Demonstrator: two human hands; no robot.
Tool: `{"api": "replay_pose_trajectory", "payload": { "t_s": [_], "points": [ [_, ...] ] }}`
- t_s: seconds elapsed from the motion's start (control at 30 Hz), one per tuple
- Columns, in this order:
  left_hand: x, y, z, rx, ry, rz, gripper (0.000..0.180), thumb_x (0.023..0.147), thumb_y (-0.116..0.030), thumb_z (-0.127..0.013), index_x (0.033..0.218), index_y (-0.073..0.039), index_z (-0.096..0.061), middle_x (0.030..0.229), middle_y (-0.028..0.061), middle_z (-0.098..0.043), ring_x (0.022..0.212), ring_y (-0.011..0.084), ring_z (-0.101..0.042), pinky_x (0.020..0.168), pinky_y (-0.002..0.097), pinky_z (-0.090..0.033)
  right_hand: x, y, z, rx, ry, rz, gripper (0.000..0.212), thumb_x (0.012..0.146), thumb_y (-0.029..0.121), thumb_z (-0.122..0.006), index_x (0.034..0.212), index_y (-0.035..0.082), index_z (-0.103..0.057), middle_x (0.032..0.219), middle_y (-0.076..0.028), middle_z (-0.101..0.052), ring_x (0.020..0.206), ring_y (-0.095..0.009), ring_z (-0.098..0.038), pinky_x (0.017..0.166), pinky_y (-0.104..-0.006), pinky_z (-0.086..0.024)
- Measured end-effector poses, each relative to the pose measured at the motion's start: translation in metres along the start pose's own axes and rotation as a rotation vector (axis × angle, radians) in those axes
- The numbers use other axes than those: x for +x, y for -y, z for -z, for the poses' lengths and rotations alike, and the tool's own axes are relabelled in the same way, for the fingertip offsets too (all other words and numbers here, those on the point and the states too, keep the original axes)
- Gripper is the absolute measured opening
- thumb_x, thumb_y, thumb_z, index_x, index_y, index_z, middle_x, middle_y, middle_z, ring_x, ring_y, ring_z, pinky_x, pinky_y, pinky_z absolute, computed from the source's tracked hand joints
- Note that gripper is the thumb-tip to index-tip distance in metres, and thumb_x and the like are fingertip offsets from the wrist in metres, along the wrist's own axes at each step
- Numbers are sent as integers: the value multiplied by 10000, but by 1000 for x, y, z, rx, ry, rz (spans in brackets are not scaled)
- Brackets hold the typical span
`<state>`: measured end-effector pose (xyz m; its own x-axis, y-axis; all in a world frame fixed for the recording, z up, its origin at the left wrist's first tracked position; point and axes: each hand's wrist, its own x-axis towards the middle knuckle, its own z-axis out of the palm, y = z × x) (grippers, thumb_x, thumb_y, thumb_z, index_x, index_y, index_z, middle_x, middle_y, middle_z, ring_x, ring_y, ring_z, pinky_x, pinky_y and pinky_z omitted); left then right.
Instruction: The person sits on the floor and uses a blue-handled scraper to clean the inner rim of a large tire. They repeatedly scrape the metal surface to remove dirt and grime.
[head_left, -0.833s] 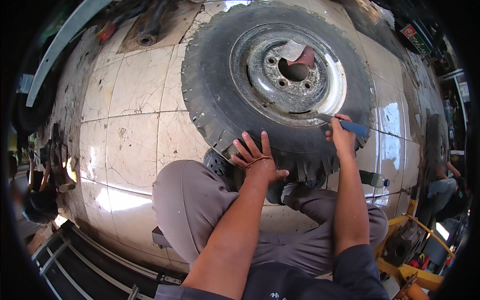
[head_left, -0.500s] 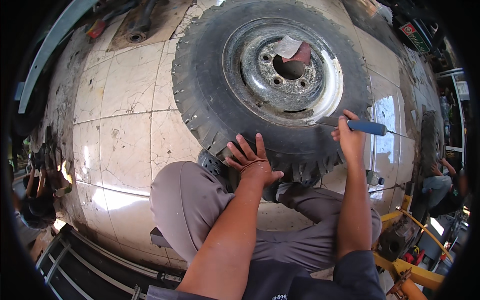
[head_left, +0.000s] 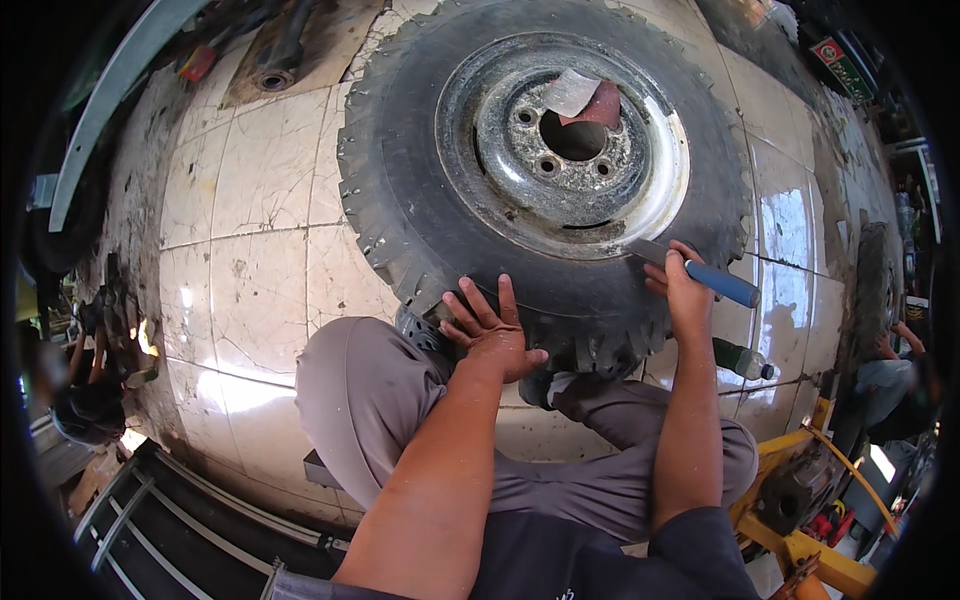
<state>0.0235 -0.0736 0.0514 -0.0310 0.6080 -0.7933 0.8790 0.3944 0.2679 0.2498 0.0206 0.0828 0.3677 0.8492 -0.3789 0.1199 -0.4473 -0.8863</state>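
A black knobbly tyre on a steel wheel rim lies flat before my knees. The rim is dull and stained on its left, brighter silver on its right. My left hand rests with spread fingers on the tyre's near sidewall. In my right hand is a blue-handled scraper, gripped near where handle meets blade. Its flat blade touches the rim's near right edge; the tip is hard to make out. Folded sandpaper, grey on one face and reddish on the other, lies over the rim's centre hole.
A plastic bottle lies right of my knee. Yellow metal framing stands at lower right, a black rack with metal rails at lower left. Cardboard with a metal part is at far left. Other people sit at both edges.
My right hand has shifted slightly down and left, and the scraper's handle now tilts more downward. My left hand stays on the tyre. The view has shifted a little.
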Motion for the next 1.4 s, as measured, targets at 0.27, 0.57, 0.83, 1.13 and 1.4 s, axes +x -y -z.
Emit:
{"api": "replay_pose_trajectory", "payload": {
  "t_s": [0.27,0.57,0.83,1.13,1.4],
  "points": [
    [5,-1,-6,25,-15,14,1365,755,-524,-754,1412,-122,372,1374,397,408,1245,609,379,1025,745,50,-7,5,0,-16,-69,202,264,914,84,-525,1137,-28,-608,1021,-171,-654,811,-230,-698,694,-299,-585],
    [7,3,-11,23,-58,-13,1390,736,-543,-764,1404,-131,383,1362,393,426,1235,606,395,1020,751,38,-14,2,-8,55,-76,170,266,920,74,-496,1147,-21,-597,1010,-162,-655,805,-228,-703,676,-289,-578],
    [5,4,-8,32,-44,14,1383,740,-547,-759,1408,-129,377,1364,396,421,1242,597,395,1021,749,41,-12,5,1,177,-78,129,253,916,70,-478,1125,-20,-589,1019,-177,-653,787,-256,-712,652,-299,-585],
    [2,2,-5,42,-40,29,1377,743,-546,-758,1414,-121,367,1372,397,411,1252,604,377,1032,745,16,-11,2,3,163,-33,162,260,948,88,-471,1155,-22,-583,1063,-170,-636,813,-275,-714,681,-325,-591],
    [0,1,-6,48,-19,27,1370,746,-547,-755,1421,-119,358,1375,393,410,1257,602,372,1034,744,18,-16,-9,-7,171,6,87,272,940,80,-481,1167,-32,-581,1079,-175,-641,823,-256,-712,683,-307,-583]
  ]
}}
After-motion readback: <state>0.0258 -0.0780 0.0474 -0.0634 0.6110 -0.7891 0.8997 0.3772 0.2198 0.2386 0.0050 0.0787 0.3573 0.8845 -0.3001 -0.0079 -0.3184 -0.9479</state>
